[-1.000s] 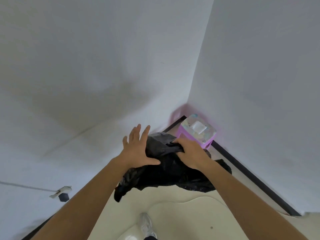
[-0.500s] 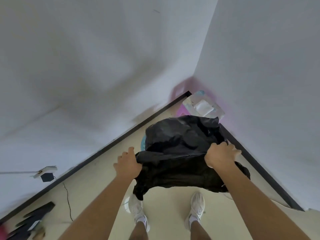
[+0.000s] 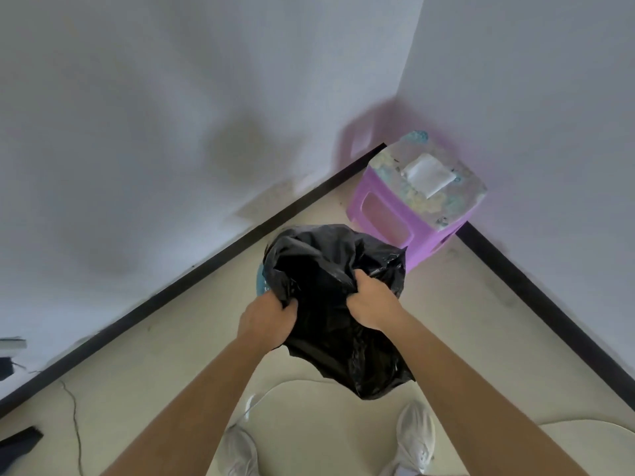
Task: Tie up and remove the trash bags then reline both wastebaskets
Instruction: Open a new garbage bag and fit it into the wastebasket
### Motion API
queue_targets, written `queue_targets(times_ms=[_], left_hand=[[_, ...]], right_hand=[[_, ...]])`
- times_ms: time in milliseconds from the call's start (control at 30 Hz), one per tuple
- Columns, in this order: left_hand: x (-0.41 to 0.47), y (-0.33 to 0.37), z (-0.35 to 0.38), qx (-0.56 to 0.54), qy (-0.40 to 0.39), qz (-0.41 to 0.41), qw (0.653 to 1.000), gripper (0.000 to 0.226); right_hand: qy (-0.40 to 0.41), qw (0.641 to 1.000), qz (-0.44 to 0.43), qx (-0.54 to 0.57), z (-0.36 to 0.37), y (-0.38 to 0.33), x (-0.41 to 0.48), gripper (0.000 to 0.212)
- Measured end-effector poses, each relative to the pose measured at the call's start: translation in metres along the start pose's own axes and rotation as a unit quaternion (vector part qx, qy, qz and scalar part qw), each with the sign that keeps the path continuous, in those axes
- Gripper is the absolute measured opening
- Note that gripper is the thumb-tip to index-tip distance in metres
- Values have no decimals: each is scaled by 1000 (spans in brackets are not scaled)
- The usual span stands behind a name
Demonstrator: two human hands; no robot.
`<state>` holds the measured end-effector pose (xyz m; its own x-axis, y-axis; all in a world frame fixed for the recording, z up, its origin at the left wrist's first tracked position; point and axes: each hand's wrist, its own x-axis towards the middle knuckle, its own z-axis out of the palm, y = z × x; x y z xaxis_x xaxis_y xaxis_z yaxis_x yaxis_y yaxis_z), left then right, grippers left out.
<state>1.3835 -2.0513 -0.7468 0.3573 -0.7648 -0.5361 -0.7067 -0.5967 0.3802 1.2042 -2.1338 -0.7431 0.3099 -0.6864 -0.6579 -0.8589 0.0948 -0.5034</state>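
White walls meet in a corner above a black baseboard and a cream floor [image 3: 144,372], seen from the head view. Both hands grip a black trash bag [image 3: 330,269]. The left hand [image 3: 266,321] bunches the plastic at its near left edge, and the right hand [image 3: 372,305] has its fingers curled into a fold near the middle. The bag hangs slack and crumpled, partly draped toward the person's shoes [image 3: 415,438]. It looks empty, so the step in hand is probably relining rather than tying.

Under its far left side a sliver of a blue wastebasket [image 3: 262,281] shows. The rest is covered, and whether anything lies inside cannot be told. The next move likely calls for finding the bag's mouth, spreading it wide, lowering it into the wastebasket and folding the edge over the rim. Just beside the bag, in the corner, stands a purple stool [image 3: 388,214] with a pack of tissues [image 3: 426,173] on top.
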Motion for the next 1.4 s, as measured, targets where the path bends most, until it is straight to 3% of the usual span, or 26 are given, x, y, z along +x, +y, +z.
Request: queue_targets(times_ms=[67,100,167,267,367,433,533,600,667,733,800,867,967,1067,1133,1267,1400], left_hand=[[30,-15,28,41,28,51,997,33],[45,-24,42,86,32,80,993,34],[75,-40,69,198,7,107,974,26],[117,-60,103,275,-41,104,955,7],[158,-69,126,296,-51,85,950,8],[185,-73,139,278,-72,65,956,11],[227,-83,163,267,-91,71,957,22],[243,-91,169,266,-74,65,959,37],[244,-95,163,238,-50,65,968,60],[234,-98,152,180,4,96,979,70],[225,-99,139,128,112,162,972,49],[216,-101,123,93,219,221,946,27],[214,-115,109,-1,322,229,919,34],[214,-128,103,-202,266,193,923,28],[214,-134,99,-245,243,171,923,29],[217,-144,93,-209,294,164,918,40],[228,-149,89,-328,261,98,903,47]], right_hand=[[-50,999,-2,16,25,12,38,11],[-65,998,-8,19,38,19,58,13],[-83,996,-13,21,63,35,96,28],[-95,995,1,-5,96,55,150,25],[-106,992,-10,-65,125,68,201,15],[-111,985,-10,-134,142,74,232,26],[-139,965,-39,-217,156,83,272,21],[-131,959,-62,-244,156,84,288,35],[-105,958,-68,-258,153,81,284,33],[-71,954,-65,-282,144,76,272,17],[-26,958,-62,-280,126,74,257,38],[40,963,-85,-253,104,74,243,43],[186,953,-134,-197,76,86,233,29],[330,911,-150,-197,75,99,231,35],[360,887,-148,-248,79,99,225,48],[321,873,-225,-289,79,101,218,77],[254,888,-332,-194,71,107,225,70]])
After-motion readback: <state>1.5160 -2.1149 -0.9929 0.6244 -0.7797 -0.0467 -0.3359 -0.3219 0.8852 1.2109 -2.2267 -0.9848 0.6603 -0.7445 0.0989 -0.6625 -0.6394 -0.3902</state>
